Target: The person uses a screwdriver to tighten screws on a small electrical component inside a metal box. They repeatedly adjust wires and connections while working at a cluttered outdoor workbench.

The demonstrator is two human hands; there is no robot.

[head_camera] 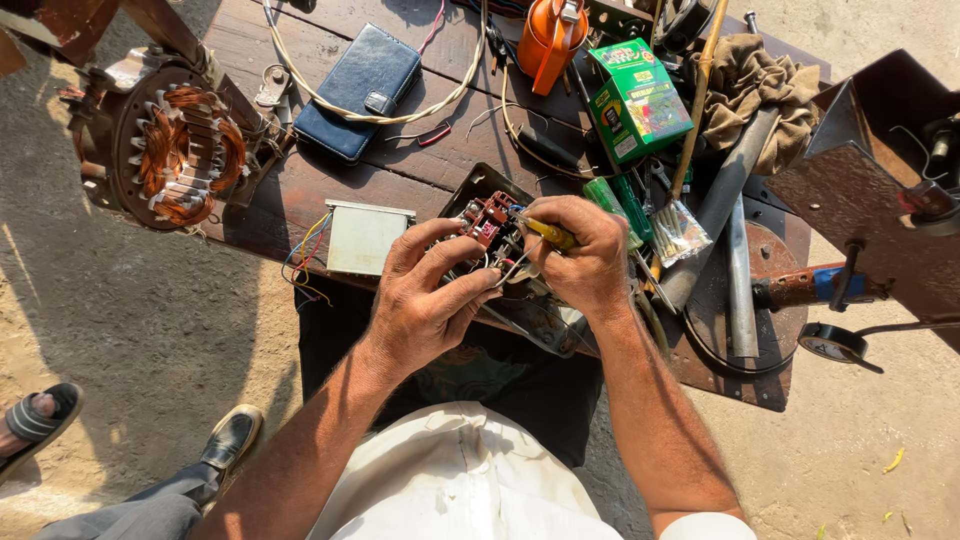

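Head view: red switch block (488, 222) inside black casing (478, 184)

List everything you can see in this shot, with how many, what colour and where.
Wooden table: one, dark brown, centre.
Electrical switch unit: one, red and black, under both hands.
Screwdriver: one, yellow handle, in right hand.
Metal box: one, grey, left of the hands, coloured wires trailing.
Wallet case: one, dark blue, upper table.
Carton: one, green, upper right.
Oil can: one, orange, top.
Rag: one, tan, top right.
Motor stator: one, copper windings, left.
Metal pipe: one, grey, right.
Left hand: steadying the unit.
Right hand: gripping the screwdriver.
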